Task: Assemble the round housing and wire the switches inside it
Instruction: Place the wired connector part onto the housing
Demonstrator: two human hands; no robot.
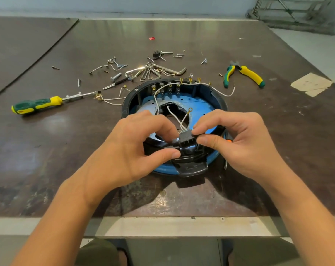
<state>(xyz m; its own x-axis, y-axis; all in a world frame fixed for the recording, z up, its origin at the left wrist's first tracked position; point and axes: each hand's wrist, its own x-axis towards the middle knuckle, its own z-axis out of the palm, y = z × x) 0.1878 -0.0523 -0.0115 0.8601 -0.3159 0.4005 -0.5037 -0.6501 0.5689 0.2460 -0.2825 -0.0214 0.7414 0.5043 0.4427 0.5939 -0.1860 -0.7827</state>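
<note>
The round housing (pixel 132 96), black-rimmed with a blue inner plate, lies flat in the middle of the table. Several switches with brass terminals (pixel 169 89) line its far inner wall, joined by white wires (pixel 223 93). Over its near edge, my left hand (pixel 141 148) and my right hand (pixel 237 139) both pinch a small black switch block (pixel 186 140). White wires (pixel 179 118) rise from the block, one ending in a brass ring terminal (pixel 190 109). My fingers hide most of the block's sides.
A green-and-yellow screwdriver (pixel 37 105) lies at the left, pliers (pixel 243 74) with matching handles at the right. Loose screws, hex keys (pixel 170 71) and clips are scattered behind the housing. A paper scrap (pixel 311 84) sits far right. The table's near edge (pixel 162 225) runs below my wrists.
</note>
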